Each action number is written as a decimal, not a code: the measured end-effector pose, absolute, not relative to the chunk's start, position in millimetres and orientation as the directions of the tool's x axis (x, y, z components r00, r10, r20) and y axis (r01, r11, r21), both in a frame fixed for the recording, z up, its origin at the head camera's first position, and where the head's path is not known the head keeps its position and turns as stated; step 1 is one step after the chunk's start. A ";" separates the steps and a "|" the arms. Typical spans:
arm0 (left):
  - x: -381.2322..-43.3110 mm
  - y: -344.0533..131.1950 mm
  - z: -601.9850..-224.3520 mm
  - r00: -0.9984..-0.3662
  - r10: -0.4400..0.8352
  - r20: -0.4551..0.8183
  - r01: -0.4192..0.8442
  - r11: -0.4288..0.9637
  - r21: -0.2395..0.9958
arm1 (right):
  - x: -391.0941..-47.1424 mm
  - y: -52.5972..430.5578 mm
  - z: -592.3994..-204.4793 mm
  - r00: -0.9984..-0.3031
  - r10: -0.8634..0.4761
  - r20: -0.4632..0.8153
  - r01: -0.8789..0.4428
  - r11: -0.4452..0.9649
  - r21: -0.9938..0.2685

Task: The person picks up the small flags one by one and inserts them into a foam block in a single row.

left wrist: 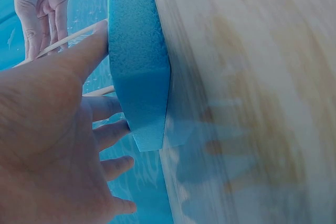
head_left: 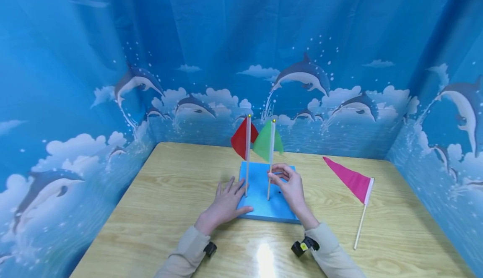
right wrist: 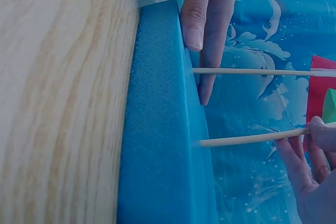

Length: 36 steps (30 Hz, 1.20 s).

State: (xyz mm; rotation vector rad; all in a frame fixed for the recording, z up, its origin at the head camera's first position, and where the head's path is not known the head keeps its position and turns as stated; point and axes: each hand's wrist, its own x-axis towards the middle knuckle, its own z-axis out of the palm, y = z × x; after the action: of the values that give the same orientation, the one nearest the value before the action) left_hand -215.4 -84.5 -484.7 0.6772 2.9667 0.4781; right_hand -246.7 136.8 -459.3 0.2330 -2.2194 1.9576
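Observation:
A blue foam block (head_left: 260, 209) lies flat on the table, with two small flags standing upright in it. The red flag (head_left: 240, 140) is on the left. Beside it, the green flag (head_left: 264, 141) has its stick in the middle of the block. My right hand (head_left: 289, 185) pinches the green flag's stick between thumb and fingertips, above the foam. With fingers spread, my left hand (head_left: 226, 204) rests on the block's left edge, next to the red flag's stick (right wrist: 247, 71). In the right wrist view both sticks meet the foam's top face.
A pink pennant flag (head_left: 352, 182) on a wooden stick lies on the table (head_left: 151, 211) to the right of the block. A small dark hole (head_left: 280, 192) shows in the foam near my right hand. A dolphin-print curtain (head_left: 211, 51) encloses the table's back and sides.

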 end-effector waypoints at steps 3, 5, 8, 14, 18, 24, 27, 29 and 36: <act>-215.6 -84.7 -485.4 -0.901 0.435 0.010 0.415 0.854 0.314 | -246.0 138.3 -460.0 -0.973 -0.012 0.232 -0.232 0.135 -0.963; -215.8 -84.8 -485.5 -0.901 0.434 0.009 0.415 0.854 0.315 | -245.2 138.9 -459.9 -0.973 -0.015 0.231 -0.231 0.143 -0.962; -215.9 -84.8 -485.8 -0.902 0.431 0.007 0.411 0.855 0.317 | -244.0 139.3 -459.2 -0.973 -0.018 0.230 -0.230 0.150 -0.961; -215.9 -84.5 -486.2 -0.904 0.427 0.001 0.406 0.858 0.315 | -242.6 140.0 -456.0 -0.972 -0.012 0.237 -0.236 0.138 -0.962; -215.9 -84.7 -486.0 -0.902 0.433 0.009 0.413 0.855 0.315 | -241.1 145.6 -452.9 -0.978 -0.013 0.210 -0.210 0.063 -0.976; -215.9 -86.3 -486.0 -0.895 0.445 0.028 0.429 0.842 0.328 | -238.1 166.8 -445.3 -0.988 0.012 0.152 -0.152 0.020 -0.988; -216.3 -86.7 -486.1 -0.892 0.452 0.029 0.434 0.836 0.336 | -235.2 183.9 -443.1 -0.989 0.035 0.145 -0.144 0.024 -0.989; -216.4 -86.9 -485.7 -0.891 0.454 0.028 0.436 0.834 0.340 | -232.7 197.3 -442.2 -0.989 0.051 0.138 -0.137 0.023 -0.990; -217.4 -86.7 -486.6 -0.890 0.456 0.019 0.434 0.833 0.344 | -220.3 252.8 -443.7 -0.982 0.112 0.149 -0.153 -0.032 -0.988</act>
State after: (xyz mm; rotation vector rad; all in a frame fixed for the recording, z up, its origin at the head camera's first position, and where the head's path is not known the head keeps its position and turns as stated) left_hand -217.4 -86.7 -486.6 0.7162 2.9461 0.5294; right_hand -220.3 252.8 -443.7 0.0439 -2.0474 2.1323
